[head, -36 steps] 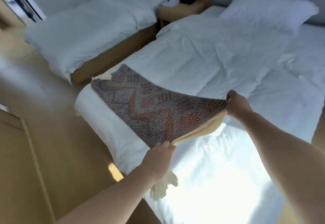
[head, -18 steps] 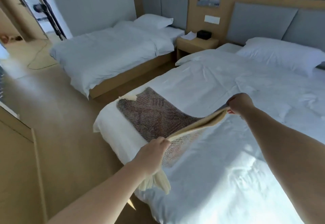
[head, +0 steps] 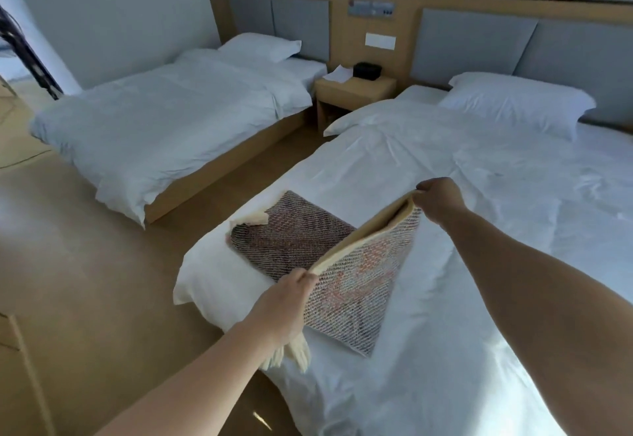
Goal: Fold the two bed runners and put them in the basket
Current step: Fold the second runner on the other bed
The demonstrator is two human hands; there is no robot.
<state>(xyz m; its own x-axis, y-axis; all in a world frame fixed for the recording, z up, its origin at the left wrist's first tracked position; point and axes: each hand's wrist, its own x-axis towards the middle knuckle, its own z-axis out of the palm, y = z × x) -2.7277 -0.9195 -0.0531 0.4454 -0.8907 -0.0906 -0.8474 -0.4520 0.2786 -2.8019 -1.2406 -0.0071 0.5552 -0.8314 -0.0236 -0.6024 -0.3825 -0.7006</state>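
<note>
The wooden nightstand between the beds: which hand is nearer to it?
Right. The right hand holds the runner corner, below the nightstand in the view. The left hand grips the closer corner, farther away.

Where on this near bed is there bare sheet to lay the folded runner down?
Bare sheet runs from the runner up to the pillow, and across the bed's right half beside the right hand. The foot corner is crowded: the runner covers it, with the left hand and right hand each pinching its raised edge. No basket is in view.
</note>
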